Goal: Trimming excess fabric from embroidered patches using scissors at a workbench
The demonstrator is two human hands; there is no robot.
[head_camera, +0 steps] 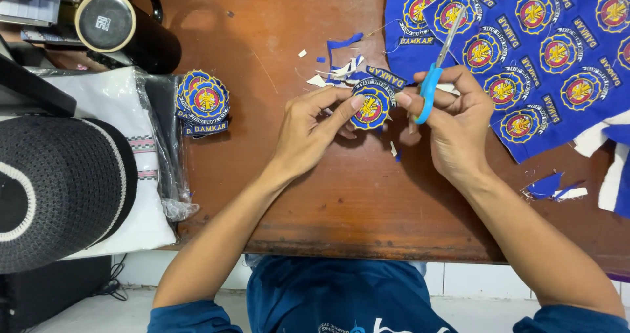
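Over the near edge of a worn brown wooden table [341, 202], the left hand [312, 133] pinches a round embroidered patch [371, 106], blue with a yellow and red emblem, between thumb and fingertips, so the patch sits just past its fingertips and between the two hands. The right hand [453, 126] touches the patch's other edge with a fingertip while its fingers are closed through the light blue handles of a pair of scissors [438, 64], whose metal blades point away up the table. Small blue and white fabric scraps [338, 64] lie just beyond the patch. To the left rests a small stack of cut patches [202, 102] beside a clear plastic bag of white cloth [125, 149] and a dark knitted hat [59, 182]. Farther right spreads a blue fabric sheet [545, 51] covered with rows of uncut emblems; a black cylindrical flask [125, 31] lies at the far left.
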